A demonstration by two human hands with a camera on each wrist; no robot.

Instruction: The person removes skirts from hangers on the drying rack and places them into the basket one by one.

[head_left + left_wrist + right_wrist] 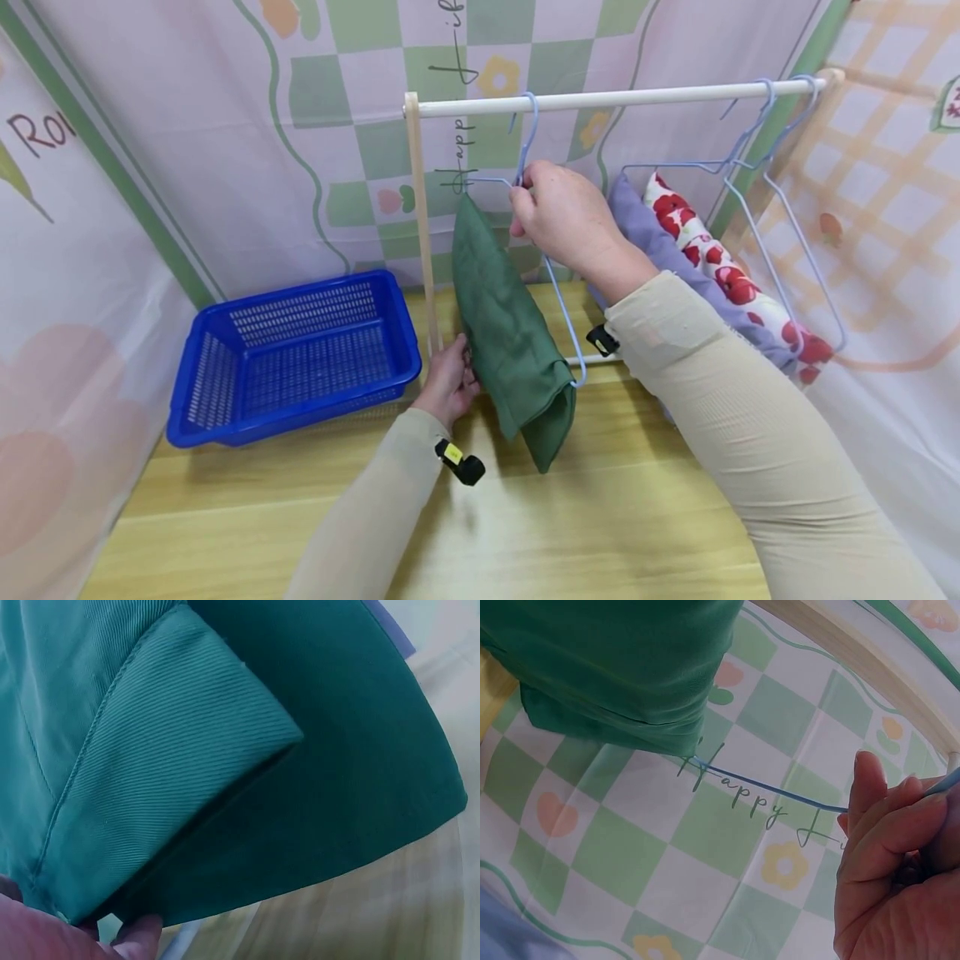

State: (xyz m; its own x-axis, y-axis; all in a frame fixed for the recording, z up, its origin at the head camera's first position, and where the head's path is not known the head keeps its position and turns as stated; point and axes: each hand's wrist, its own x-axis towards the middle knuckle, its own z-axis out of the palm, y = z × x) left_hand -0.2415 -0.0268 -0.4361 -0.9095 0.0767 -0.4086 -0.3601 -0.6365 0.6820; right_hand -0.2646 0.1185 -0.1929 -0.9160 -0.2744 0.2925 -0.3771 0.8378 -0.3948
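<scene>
A green garment (pixel 506 325) with stitched seams hangs folded over the lower bar of a blue hanger (pixel 558 304). The hanger's hook sits on the white rail. My right hand (pixel 562 212) grips the hanger just below its hook, and the right wrist view shows those fingers (pixel 877 847) curled around the blue wire. Low on the garment's left side, my left hand (pixel 450 383) pinches its edge. The left wrist view has the fingertips (pixel 139 937) right at the hem, beside a turned-out flap of the cloth.
Left of the rack stands a blue perforated basket (pixel 300 429). The white rail (pixel 637 98) runs between wooden posts, the left post (pixel 422 217) close to my left hand. Further right hang a purple cloth (pixel 637 217) and a red-flowered cloth (pixel 705 246) on blue hangers. Printed curtains surround the wooden table (pixel 600 517).
</scene>
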